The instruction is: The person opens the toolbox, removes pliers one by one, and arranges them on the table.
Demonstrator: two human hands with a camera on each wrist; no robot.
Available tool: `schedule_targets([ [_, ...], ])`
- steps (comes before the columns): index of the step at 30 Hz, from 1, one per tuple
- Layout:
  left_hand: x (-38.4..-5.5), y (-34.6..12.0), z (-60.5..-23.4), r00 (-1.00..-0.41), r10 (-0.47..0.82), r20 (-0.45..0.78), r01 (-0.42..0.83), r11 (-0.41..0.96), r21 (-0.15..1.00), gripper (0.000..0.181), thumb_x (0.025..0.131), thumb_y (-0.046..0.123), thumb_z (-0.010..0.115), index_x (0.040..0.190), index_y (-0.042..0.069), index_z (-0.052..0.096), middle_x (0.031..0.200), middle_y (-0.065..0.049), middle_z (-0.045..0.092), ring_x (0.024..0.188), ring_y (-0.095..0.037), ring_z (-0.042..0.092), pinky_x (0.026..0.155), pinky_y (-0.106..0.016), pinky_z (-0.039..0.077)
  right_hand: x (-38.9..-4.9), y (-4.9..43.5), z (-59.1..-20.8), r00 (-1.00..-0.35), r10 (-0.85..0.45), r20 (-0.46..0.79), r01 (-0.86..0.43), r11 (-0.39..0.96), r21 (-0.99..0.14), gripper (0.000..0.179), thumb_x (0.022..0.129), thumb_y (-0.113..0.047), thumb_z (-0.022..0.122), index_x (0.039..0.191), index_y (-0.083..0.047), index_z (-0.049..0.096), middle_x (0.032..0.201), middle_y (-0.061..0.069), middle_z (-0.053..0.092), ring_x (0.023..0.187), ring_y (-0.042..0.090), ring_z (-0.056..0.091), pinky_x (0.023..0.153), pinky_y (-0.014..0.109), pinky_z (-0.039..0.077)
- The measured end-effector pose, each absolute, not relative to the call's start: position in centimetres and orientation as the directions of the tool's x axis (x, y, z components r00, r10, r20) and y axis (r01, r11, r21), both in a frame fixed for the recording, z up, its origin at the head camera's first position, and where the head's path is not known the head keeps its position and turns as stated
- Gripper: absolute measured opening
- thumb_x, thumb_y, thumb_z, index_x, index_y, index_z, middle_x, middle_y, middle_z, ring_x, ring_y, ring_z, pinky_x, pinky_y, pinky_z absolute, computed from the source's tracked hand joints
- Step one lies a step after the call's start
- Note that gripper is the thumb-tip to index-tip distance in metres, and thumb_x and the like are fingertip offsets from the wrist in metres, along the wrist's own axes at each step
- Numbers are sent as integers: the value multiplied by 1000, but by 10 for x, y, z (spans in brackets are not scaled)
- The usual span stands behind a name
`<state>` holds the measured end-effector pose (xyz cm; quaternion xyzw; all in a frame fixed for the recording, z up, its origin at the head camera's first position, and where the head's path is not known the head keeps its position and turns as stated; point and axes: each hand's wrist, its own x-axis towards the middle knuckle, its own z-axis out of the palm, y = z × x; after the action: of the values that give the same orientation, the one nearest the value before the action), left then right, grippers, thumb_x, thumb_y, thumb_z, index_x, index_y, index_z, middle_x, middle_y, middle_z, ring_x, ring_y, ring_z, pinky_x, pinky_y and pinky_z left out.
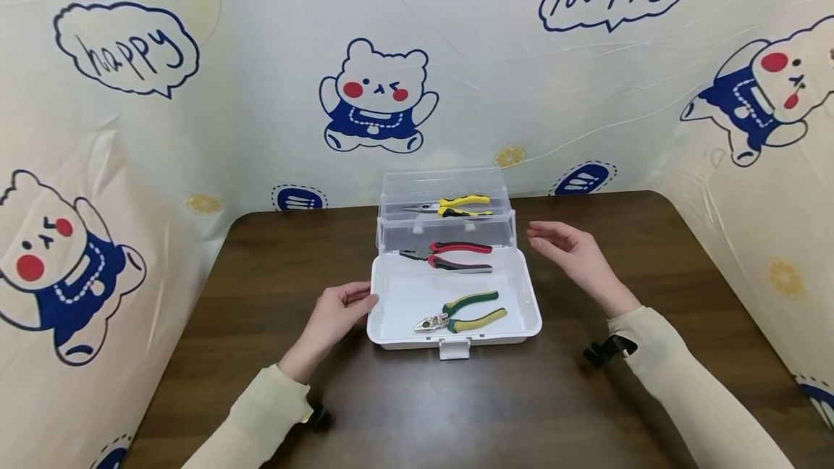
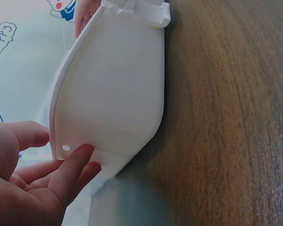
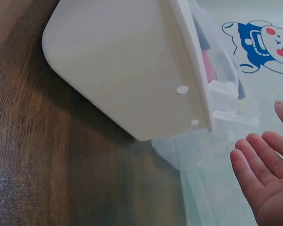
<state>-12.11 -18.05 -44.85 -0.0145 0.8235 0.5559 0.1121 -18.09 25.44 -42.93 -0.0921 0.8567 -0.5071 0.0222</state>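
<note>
An opened toolbox stands in the middle of the table, with a white base (image 1: 397,288) and a clear lid (image 1: 443,178) folded back behind it. Green-and-yellow combination pliers (image 1: 485,320) lie in the base. Red-and-black pliers (image 1: 459,246) lie behind them, and yellow-and-black long-nose pliers (image 1: 465,200) sit farthest back in a clear section. My left hand (image 1: 339,313) holds the base's left rim, with the thumb (image 2: 35,135) at the rim and fingers (image 2: 78,165) against the outer wall. My right hand (image 1: 573,252) hovers apart from the right side, holding nothing.
A white latch (image 1: 454,349) hangs at the front of the box. The brown wooden table (image 1: 423,411) extends around it. Behind and beside the table hangs a pale cloth (image 1: 260,114) printed with bears. Dark straps show at both wrists.
</note>
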Motion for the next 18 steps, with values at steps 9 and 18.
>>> schedule_targets([
  [9,-118,-178,-449,-977,98,-187,-140,364,921,39,100,10,69,132,-11,64,123,-28,71,104,-32,73,82,-42,64,-187,240,-409,-974,-194,115,-195,475,-858,46,102,-32,70,142,-9,63,133,13,69,117,29,67,89,14,52],
  [18,-118,-179,-449,-980,95,-174,-127,371,920,38,100,10,70,131,-11,65,121,-27,71,106,-33,73,87,-44,62,-208,210,-384,-955,-259,146,-261,492,-830,46,101,-29,72,139,-6,64,133,13,68,118,29,67,101,40,56],
])
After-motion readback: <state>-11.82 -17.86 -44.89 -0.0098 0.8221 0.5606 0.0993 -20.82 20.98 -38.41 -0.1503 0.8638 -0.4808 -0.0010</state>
